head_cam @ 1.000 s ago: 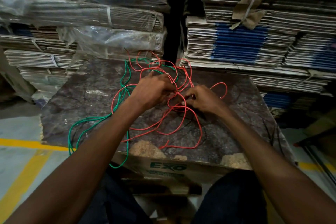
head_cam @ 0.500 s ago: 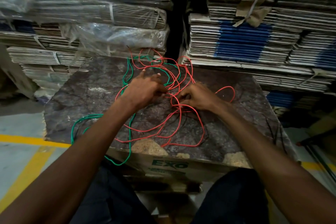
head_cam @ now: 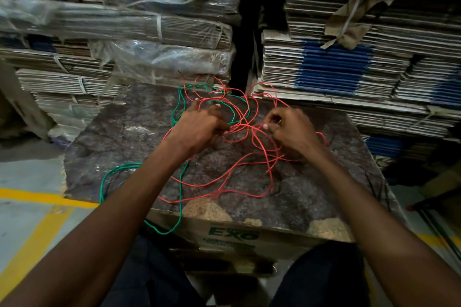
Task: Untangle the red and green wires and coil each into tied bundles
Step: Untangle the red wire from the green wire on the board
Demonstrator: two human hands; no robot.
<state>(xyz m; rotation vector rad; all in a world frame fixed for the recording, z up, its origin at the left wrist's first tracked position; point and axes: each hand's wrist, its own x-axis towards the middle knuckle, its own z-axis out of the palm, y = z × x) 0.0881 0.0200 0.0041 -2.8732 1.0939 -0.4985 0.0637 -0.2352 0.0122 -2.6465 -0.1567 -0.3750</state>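
Observation:
A red wire [head_cam: 225, 177] lies in loose tangled loops across a dark mottled board [head_cam: 129, 132] that rests on a cardboard box. A green wire [head_cam: 180, 197] threads through the far part of the tangle, runs under my left arm and hangs over the board's near edge. My left hand [head_cam: 199, 127] pinches strands of the red wire at the middle of the tangle. My right hand [head_cam: 290, 129] pinches red strands a short way to the right. A taut stretch of red wire spans the gap between both hands.
Strapped stacks of flattened cardboard [head_cam: 349, 70] rise right behind the board, some wrapped in plastic film [head_cam: 159, 57]. The box [head_cam: 234, 234] under the board bears green lettering. Grey floor with yellow lines [head_cam: 37, 227] lies to the left. My knees are below the box.
My hands have moved apart, pulling red strands sideways. The red loops near the board's front have shifted and spread. The view has tilted slightly upward.

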